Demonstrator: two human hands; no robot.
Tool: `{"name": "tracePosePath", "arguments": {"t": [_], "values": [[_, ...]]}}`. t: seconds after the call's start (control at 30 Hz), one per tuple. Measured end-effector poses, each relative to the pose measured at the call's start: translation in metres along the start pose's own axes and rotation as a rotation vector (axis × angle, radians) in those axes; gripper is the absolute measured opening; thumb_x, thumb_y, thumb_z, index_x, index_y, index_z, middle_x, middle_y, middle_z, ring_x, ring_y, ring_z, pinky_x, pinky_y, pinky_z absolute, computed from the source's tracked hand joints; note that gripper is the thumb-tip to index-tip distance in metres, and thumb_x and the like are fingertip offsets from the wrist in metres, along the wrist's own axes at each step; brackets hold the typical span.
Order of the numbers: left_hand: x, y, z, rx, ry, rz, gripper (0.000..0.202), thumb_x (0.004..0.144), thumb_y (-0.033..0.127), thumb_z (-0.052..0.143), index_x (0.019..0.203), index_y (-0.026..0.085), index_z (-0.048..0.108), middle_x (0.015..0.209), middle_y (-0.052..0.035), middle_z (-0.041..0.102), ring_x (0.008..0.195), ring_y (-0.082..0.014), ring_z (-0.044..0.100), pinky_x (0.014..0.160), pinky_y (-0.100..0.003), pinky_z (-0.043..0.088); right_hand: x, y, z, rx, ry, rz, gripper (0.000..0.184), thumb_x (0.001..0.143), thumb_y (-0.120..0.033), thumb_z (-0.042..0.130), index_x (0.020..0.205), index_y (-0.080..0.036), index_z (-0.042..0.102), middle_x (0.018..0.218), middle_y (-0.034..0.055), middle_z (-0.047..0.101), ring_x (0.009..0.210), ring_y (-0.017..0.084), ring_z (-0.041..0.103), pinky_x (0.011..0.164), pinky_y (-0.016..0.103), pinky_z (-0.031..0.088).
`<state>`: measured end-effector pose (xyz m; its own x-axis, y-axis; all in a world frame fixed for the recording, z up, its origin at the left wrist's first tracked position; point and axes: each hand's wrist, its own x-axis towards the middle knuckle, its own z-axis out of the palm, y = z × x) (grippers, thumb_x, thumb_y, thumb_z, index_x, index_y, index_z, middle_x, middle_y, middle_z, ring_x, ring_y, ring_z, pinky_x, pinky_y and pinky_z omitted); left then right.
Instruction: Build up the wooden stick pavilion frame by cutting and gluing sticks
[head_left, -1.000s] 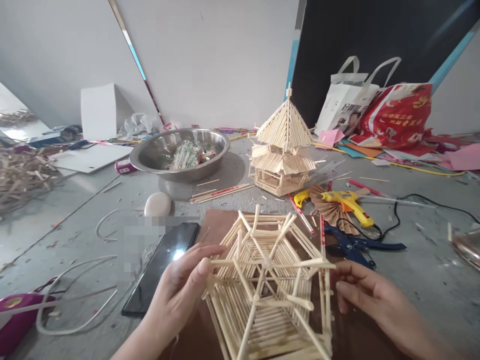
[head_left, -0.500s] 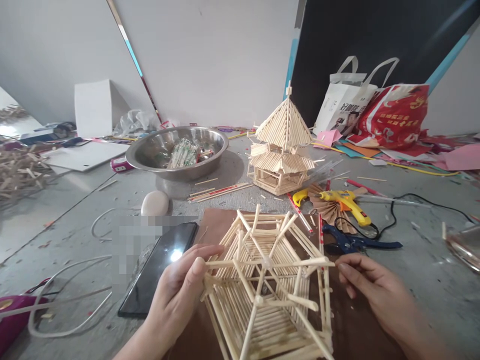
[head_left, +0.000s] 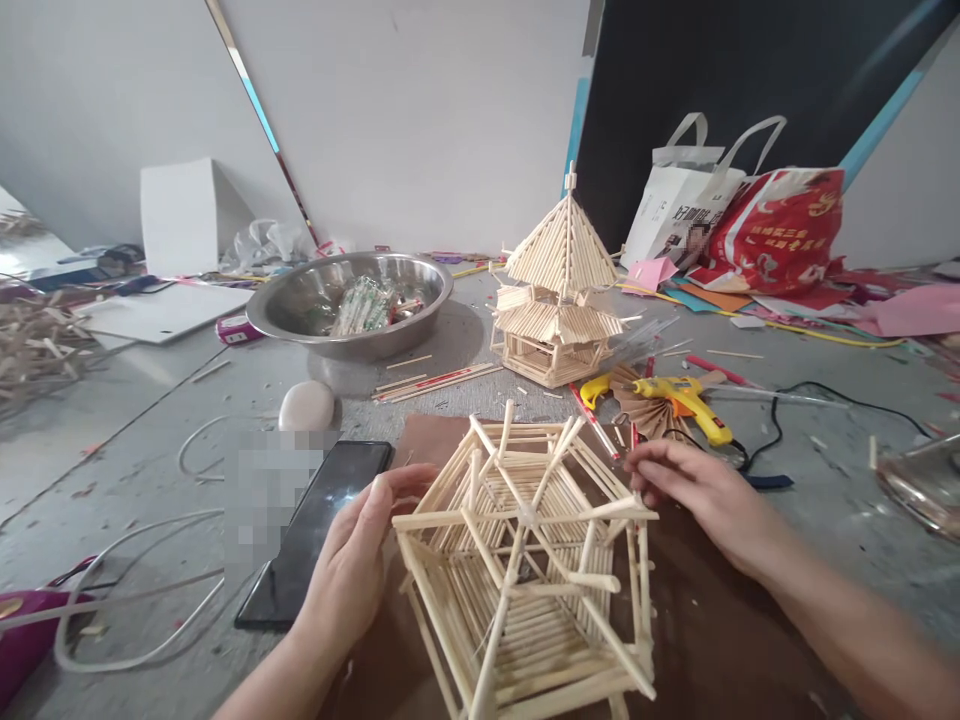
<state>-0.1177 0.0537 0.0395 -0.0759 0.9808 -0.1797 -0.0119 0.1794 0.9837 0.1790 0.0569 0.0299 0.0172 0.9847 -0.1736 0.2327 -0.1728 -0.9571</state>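
Two bare hands flanked a hexagonal wooden-stick frame (head_left: 527,516), one at each side corner, an arrangement that probably helped keep the light lattice from skewing. The left hand (head_left: 349,560) was loosely cupped, thumb and fingers only a little apart beside the left corner; whether they actually gripped a stick could not be told. The right hand (head_left: 690,490) had its fingertips bunched near the right corner, with a small red end showing just above them; whether they pinched that, a stick, or nothing was hidden.

The frame sat over a brown sheet (head_left: 697,640), likely there to shield the concrete floor (head_left: 847,570) from glue, its spokes meeting at a raised central joint. Left of it lay a smartphone (head_left: 300,550), close to the left hand. Beyond the right hand, a yellow glue gun (head_left: 686,395) rested by a pleated paper fan (head_left: 641,400), seemingly parked within easy reach.

Farther off stood a two-tiered stick pagoda (head_left: 559,260), upright and facing the worker, perhaps as a model to compare against. Beside it, a steel basin (head_left: 360,345) corralled plastic-wrapped packets (head_left: 365,308), presumably so they would not scatter.
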Motion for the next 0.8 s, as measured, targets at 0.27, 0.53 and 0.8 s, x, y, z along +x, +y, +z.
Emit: {"name": "tracePosePath", "arguments": {"t": [0.27,0.53,0.8], "values": [[0.008,-0.001,0.010,-0.113,-0.105,-0.169,0.042,0.073,0.046,0.050,0.097,0.014,0.061,0.086,-0.0090,0.068,0.081,-0.0269,0.061,0.071,-0.034,0.045,0.075,-0.013,0.035,0.145,-0.296,0.157,0.013,0.068,-0.021,0.056,0.079,-0.015,0.060,0.061,-0.0004,0.058,0.054,0.009,0.053,0.049,0.020,0.040],[0.007,0.001,0.009,-0.177,-0.103,-0.221,0.031,0.063,0.036,0.065,0.087,0.016,0.063,0.078,-0.0072,0.068,0.068,-0.0212,0.062,0.059,-0.026,0.045,0.079,-0.021,0.057,0.135,-0.349,0.181,0.011,0.061,-0.017,0.062,0.071,-0.015,0.060,0.057,-0.0015,0.059,0.047,0.009,0.051,0.047,0.021,0.040],[0.009,-0.004,0.007,-0.332,-0.134,-0.295,0.025,0.061,0.026,0.068,0.084,0.016,0.062,0.072,-0.0046,0.067,0.062,-0.0186,0.061,0.056,-0.027,0.047,0.076,-0.023,0.048,0.224,-0.321,0.141,0.022,0.061,-0.030,0.066,0.074,-0.014,0.059,0.060,-0.0012,0.058,0.050,0.009,0.051,0.050,0.022,0.040]]}}
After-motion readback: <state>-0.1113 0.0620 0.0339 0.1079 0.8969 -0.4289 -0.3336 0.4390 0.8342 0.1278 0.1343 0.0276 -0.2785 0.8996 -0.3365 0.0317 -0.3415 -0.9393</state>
